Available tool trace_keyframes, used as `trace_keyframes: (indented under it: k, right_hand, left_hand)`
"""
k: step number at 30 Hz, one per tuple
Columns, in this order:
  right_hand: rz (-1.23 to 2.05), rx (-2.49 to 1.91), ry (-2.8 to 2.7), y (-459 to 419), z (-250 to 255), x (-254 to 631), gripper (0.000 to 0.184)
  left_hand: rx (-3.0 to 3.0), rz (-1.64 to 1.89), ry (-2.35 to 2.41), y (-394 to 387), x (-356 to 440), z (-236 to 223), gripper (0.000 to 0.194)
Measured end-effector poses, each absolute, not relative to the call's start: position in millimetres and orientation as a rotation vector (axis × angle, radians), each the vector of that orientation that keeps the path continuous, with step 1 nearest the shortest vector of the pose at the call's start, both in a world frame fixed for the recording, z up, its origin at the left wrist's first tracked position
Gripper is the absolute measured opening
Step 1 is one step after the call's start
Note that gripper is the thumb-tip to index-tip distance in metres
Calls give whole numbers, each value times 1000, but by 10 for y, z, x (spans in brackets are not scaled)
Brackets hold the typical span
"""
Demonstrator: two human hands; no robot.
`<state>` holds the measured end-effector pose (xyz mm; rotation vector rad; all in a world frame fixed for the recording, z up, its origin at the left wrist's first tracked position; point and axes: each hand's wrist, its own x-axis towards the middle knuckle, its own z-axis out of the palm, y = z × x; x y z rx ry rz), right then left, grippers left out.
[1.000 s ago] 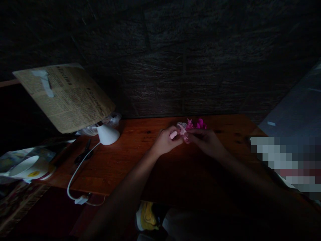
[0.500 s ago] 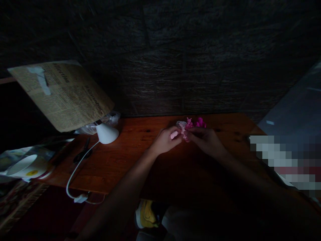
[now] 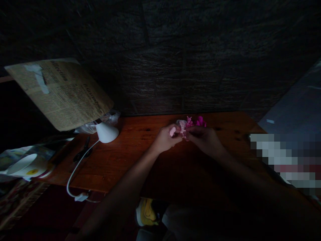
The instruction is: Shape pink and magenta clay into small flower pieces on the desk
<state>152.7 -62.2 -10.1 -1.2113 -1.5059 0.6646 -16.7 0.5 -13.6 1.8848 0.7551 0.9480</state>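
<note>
you have both hands together, a little right of the middle of the frame, over the table (image 3: 125,142). your left hand (image 3: 164,140) keeps a pale pink lump (image 3: 172,131) in its curled fingers, and its fingertips also hold the side of a soft pink piece (image 3: 182,125). your right hand (image 3: 208,139) has a narrow grip, with thumb and finger closed on the other side of this piece.

what has just changed is the shape: the piece showed star-like points a second ago, and now it looks more gathered and crumpled between your fingers. so its points are harder to see, and i cannot tell its exact form in this dim light.

just behind your hands stand a pink figure (image 3: 189,121) and, to its right, a magenta piece (image 3: 200,122). the lamp (image 3: 107,133) and the scissors (image 3: 81,154) are left of the centre, well apart from your fingers. the cup (image 3: 26,165) is at the lower left.
</note>
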Motion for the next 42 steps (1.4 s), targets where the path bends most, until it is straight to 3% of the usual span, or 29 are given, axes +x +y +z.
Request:
trace_keyframes:
  k: [5,12,34,42]
  right_hand:
    - [614,-1231,-1551,-630,-80,1530,24]
    - [450,-1315,-1697,-659,-48,1510,11]
    - [422,-1535,-1717,-634,-167,1480,6]
    - [658,-1429,-1613,-625,-161,1501,11]
  left_hand:
    - [1814,906,730,10,-167,-139,20]
    - [1891,811,770,-46,-160,-103,15]
    - [1938,908,776,11,-126,-278,13]
    - [1950,891,764,0,-134,-237,10]
